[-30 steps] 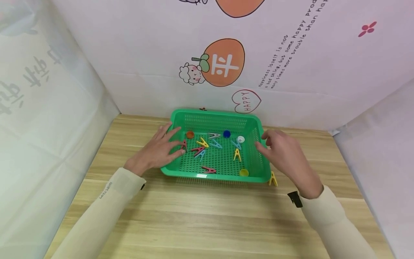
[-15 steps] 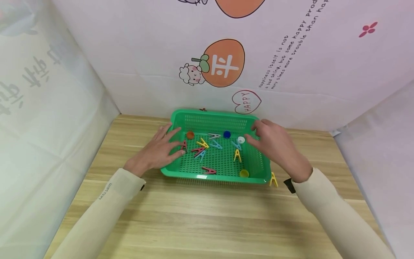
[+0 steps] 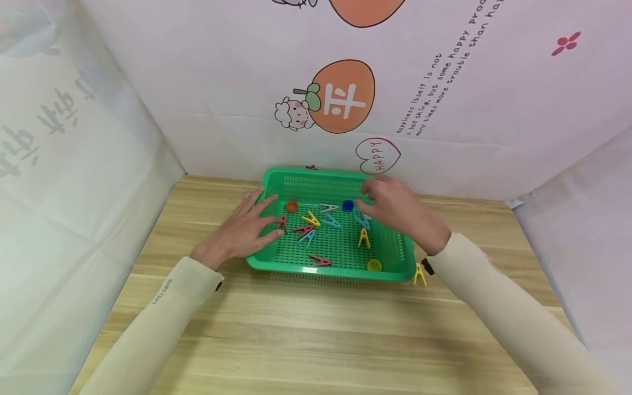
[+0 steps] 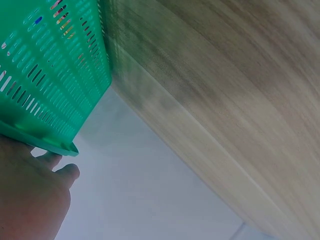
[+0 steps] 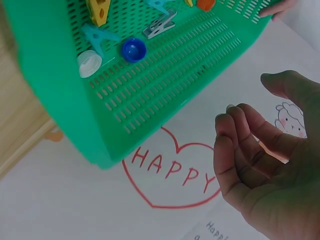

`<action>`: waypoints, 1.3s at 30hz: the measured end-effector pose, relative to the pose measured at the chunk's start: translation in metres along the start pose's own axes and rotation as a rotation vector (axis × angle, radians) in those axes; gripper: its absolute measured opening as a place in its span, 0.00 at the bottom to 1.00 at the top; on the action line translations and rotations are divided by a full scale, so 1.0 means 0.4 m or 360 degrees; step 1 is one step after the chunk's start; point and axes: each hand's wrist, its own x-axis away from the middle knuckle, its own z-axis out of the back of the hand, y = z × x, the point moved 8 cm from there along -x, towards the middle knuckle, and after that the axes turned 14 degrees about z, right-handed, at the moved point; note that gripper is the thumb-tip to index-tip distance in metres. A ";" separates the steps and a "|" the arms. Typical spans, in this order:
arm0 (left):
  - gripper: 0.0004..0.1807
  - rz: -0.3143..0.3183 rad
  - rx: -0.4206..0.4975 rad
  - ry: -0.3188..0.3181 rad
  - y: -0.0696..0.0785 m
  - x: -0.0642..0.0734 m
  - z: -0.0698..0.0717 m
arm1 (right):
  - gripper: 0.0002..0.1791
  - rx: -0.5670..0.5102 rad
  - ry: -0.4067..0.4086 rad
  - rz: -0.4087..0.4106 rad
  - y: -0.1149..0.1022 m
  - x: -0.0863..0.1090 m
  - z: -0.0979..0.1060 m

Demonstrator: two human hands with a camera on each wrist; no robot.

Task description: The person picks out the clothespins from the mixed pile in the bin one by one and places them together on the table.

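The left hand [image 3: 242, 227], fingers straight and spread wide, lies across the left rim of the perforated green plastic basket [image 3: 340, 274]. The right hand [image 3: 395, 206] is above the basket's far right part, fingers loosely bent with the thumb well apart — nothing sits between them. Near those fingers in the head view, inside the basket by its far wall, is a dark blue bottle cap [image 3: 348, 206]; a white bottle cap [image 5: 90, 63] and a light blue clothespin [image 3: 362, 221] lie toward the basket's right end. An orange bottle cap [image 3: 292, 207] is in the basket's far left corner, a yellow bottle cap [image 3: 374, 265] near its front right corner. Outside the basket — just beside that corner — a yellow clothespin [image 3: 419, 275] lies on the wooden table [image 3: 296, 329].
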 end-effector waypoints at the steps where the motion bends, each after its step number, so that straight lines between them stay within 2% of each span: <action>1: 0.31 0.0002 0.0000 0.0000 0.000 0.000 0.001 | 0.19 -0.0004 -0.0015 0.0006 -0.001 -0.009 -0.004; 9: 0.32 0.0006 -0.0007 -0.0001 0.000 0.001 0.001 | 0.19 -0.0081 -0.0136 0.0036 -0.004 -0.057 -0.044; 18: 0.33 0.0009 -0.0026 0.0001 -0.001 -0.001 0.000 | 0.21 -0.0342 -0.0231 0.0090 0.022 -0.097 -0.116; 28: 0.32 0.0019 -0.0014 0.0001 0.001 0.001 -0.001 | 0.22 -0.0506 -0.0294 0.0173 0.013 -0.138 -0.163; 39: 0.33 0.0024 -0.0018 -0.0002 0.000 0.001 -0.001 | 0.24 -0.0763 -0.0396 0.0132 0.019 -0.171 -0.230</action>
